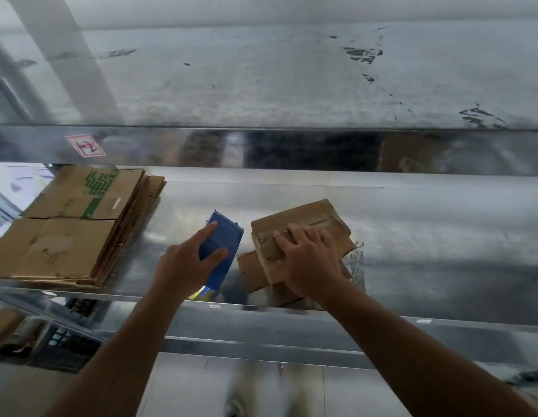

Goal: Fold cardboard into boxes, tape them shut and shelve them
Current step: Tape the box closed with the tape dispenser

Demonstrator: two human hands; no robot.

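A small taped cardboard box [304, 224] lies tilted on the metal shelf [427, 236], partly on top of another piece of cardboard [251, 270]. My right hand [310, 260] lies over its near end with fingers spread and curled on the taped seam. My left hand [183, 266] grips a blue tape dispenser [224, 245] just left of the box, index finger stretched along its top. A loose strip of clear tape [356, 257] hangs at the box's right side.
A stack of flattened cardboard sheets [72, 224] with green print sits at the shelf's left end. An upper shelf [292, 85] spans above, with a red-marked label [85, 145] on its front rail. Lower shelf rails and floor show below.
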